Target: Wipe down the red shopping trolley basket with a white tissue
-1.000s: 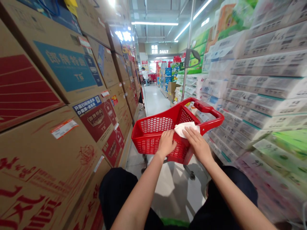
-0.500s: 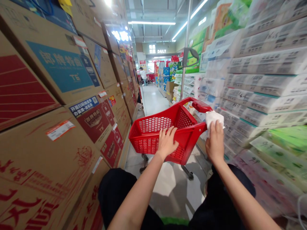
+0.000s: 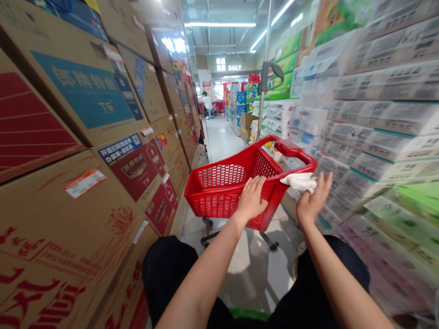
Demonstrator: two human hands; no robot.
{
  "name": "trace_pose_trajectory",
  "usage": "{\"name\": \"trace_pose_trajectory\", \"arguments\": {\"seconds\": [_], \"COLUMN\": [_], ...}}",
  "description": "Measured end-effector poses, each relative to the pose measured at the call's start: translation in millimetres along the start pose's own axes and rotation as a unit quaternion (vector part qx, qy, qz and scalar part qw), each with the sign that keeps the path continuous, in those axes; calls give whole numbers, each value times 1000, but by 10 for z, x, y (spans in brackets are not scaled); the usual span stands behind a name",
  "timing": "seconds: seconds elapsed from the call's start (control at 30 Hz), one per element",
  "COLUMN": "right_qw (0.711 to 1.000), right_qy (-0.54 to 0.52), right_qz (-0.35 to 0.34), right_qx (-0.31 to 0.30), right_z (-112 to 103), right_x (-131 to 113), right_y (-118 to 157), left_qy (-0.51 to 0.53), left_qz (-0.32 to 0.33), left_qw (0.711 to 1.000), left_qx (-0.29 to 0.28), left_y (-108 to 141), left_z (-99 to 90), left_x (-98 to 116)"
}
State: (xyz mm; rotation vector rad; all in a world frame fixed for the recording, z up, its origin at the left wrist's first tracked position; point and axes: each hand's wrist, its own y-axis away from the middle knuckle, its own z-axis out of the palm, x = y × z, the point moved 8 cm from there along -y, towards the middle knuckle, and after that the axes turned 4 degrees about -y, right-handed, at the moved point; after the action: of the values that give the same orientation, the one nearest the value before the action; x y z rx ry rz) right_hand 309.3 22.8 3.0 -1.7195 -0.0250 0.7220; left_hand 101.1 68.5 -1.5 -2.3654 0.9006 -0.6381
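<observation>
A red plastic shopping cart (image 3: pixel 219 201) with a perforated basket stands in front of my knees, turned sideways, its handle to the right. My left hand (image 3: pixel 252 201) rests on the near rim of the basket, fingers over the edge and thumb on the side wall. Beside the handle end, my right hand (image 3: pixel 313 201) has a crumpled white cloth (image 3: pixel 300 182) between its thumb and fingers. This cloth touches the red frame just below the handle (image 3: pixel 298 153). Part of the cloth is hidden behind the thumb and fingers.
Stacked cardboard cartons (image 3: pixel 89 91) form a wall close on the left. On the right rise piles of wrapped paper packs (image 3: pixel 384 114). A metal pole (image 3: pixel 265 87) with a grey handle stands beyond the cart. Farther down the aisle (image 3: pixel 221 137) is a person (image 3: pixel 207 105).
My right hand has turned and moved slightly right, drawing the cloth from the handle's corner down onto the frame below. My left hand has slid right along the basket rim.
</observation>
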Motion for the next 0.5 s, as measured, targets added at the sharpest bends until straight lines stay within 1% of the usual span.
{"name": "trace_pose_trajectory", "arguments": {"seconds": [0.07,0.13,0.2,0.23,0.27,0.3,0.37,0.4,0.43,0.5], "right_qw": [997,989,982,982,985,991,999,999,999,999], "right_qy": [4,1,3,8,15,21,27,28,28,29], "right_qz": [8,14,19,19,13,3,-24,-34,-38,-34], "right_qx": [83,148,188,189,170,132,33,-3,-23,-24], "right_z": [-209,-401,-529,-545,-516,-444,-231,-140,-80,-44], "right_x": [-8,-28,-46,-62,-86,-120,-193,-221,-234,-223], "right_y": [-195,-291,-304,-295,-285,-275,-239,-216,-200,-200], "left_qy": [1,4,5,5,5,4,4,4,5,7], "left_qz": [-1,-2,-5,-8,-10,-12,-12,-11,-8,-2], "left_qw": [1000,1000,1000,1000,1000,1000,1000,1000,1000,1000], "left_qx": [2,4,4,4,5,6,10,12,12,12], "left_y": [19,30,32,32,32,31,31,32,33,37], "left_z": [-25,-39,-39,-35,-30,-25,-23,-24,-25,-27], "left_x": [12,30,41,44,47,50,59,64,70,80]}}
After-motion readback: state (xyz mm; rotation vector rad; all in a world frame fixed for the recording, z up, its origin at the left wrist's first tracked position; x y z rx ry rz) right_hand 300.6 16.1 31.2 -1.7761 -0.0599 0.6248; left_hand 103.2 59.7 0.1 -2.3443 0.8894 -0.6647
